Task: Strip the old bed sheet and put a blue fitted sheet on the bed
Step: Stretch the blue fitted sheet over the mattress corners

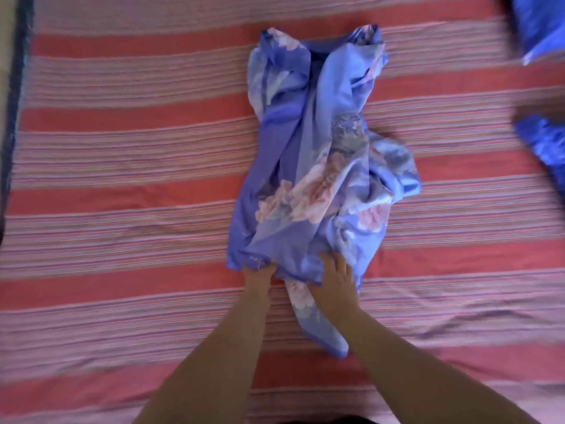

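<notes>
Head view shows my left hand (257, 275) and right hand (334, 278) gripping the near edge of the bunched blue fitted sheet (321, 154), lying mid-bed on the striped sheet (122, 166), ready for spreading.

- Head view looks steeply down from above the near edge of the striped bed (122, 209), facing toward 12 o'clock.
- Close: forearms enter from 6 o'clock; bed fills the frame.
</notes>
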